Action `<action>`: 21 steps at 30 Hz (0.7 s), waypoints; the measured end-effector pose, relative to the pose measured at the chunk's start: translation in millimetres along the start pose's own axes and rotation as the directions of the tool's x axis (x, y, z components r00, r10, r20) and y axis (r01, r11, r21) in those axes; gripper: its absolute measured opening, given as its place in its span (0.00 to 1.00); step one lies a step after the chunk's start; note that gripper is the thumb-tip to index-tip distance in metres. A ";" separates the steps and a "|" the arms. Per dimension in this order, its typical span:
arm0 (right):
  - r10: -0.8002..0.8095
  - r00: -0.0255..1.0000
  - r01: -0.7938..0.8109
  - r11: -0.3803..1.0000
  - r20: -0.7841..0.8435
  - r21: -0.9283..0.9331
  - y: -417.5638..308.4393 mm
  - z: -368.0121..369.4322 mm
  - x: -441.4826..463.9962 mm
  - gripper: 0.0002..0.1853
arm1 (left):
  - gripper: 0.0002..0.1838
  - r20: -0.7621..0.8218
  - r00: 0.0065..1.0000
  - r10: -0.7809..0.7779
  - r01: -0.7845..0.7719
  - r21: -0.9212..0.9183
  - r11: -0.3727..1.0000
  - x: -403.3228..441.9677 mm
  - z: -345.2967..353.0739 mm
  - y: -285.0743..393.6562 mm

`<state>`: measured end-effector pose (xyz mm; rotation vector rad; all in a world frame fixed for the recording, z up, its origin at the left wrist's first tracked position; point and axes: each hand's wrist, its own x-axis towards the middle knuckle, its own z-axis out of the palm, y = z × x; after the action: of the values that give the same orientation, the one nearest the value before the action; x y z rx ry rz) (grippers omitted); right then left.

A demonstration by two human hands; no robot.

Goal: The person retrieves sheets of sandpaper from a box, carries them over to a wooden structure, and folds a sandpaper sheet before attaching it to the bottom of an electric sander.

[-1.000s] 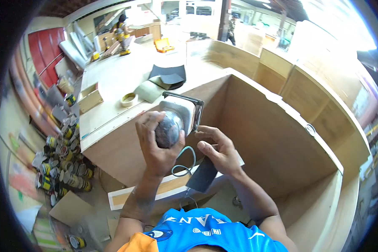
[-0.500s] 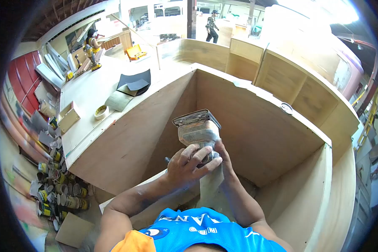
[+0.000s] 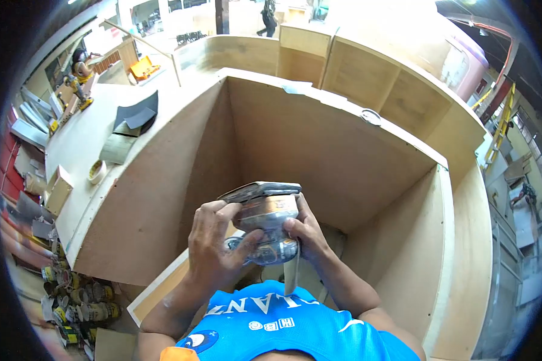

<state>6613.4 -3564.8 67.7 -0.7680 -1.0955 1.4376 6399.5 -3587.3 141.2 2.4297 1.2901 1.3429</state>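
Note:
Between my hands, in front of my chest, is a worn, dusty palm sander [image 3: 270,216], its flat rectangular pad [image 3: 262,190] tilted up and away from me. My left hand [image 3: 214,240] holds it from the left, fingers at the pad's edge and thumb against the lower body. My right hand [image 3: 306,227] wraps its right side, thumb across the body and fingers mostly hidden behind. A pale flat strip [image 3: 291,271] hangs under the sander near my right wrist. The open plywood box [image 3: 325,144] surrounds the space beyond my hands.
On the white-topped surface at left are a tape roll [image 3: 97,171], dark sandpaper sheets [image 3: 135,114], a cordless drill [image 3: 81,93] and an orange case [image 3: 143,68]. Used cans [image 3: 90,304] crowd the floor at lower left. Curved plywood cabinets [image 3: 397,90] stand behind; two people are farther off.
The sander has come lower and closer to my chest, its pad turned. My left hand shifted from across its body to its left side. The view has swung right.

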 end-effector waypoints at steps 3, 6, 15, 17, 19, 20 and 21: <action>0.033 0.997 -0.025 0.992 0.066 -0.123 -1.5 -10.7 -6.1 0.41 | 0.28 0.019 0.998 -0.054 0.055 -0.024 0.998 -13.3 -0.1 0.6; 0.106 0.982 -0.072 0.975 0.157 -0.210 -12.2 -1.1 -11.2 0.45 | 0.30 0.066 0.981 -0.184 0.188 -0.059 0.980 -27.5 -13.4 0.9; 0.377 0.876 -0.132 0.786 0.300 -0.604 8.7 22.3 4.8 0.40 | 0.34 0.150 0.858 -0.491 0.498 -0.015 0.867 -89.3 -26.3 -26.8; 0.397 0.861 -0.122 0.769 0.319 -0.628 10.0 31.3 10.3 0.40 | 0.36 0.144 0.835 -0.531 0.537 -0.010 0.843 -98.0 -33.2 -29.9; 0.403 0.843 -0.063 0.732 0.356 -0.678 12.5 37.6 15.6 0.42 | 0.34 0.107 0.853 -0.511 0.516 -0.024 0.856 -109.2 -35.3 -36.7; 0.432 0.826 -0.056 0.703 0.362 -0.709 15.0 38.4 18.0 0.43 | 0.32 0.068 0.885 -0.460 0.463 -0.045 0.885 -113.2 -36.2 -39.6; 0.441 0.816 -0.056 0.703 0.374 -0.709 16.7 38.3 21.2 0.43 | 0.32 0.035 0.891 -0.453 0.454 -0.034 0.890 -113.8 -38.2 -38.3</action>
<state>6568.6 -3551.1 68.5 -1.1063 -2.0854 1.5303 6317.7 -3654.3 72.7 1.9323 1.6680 1.1836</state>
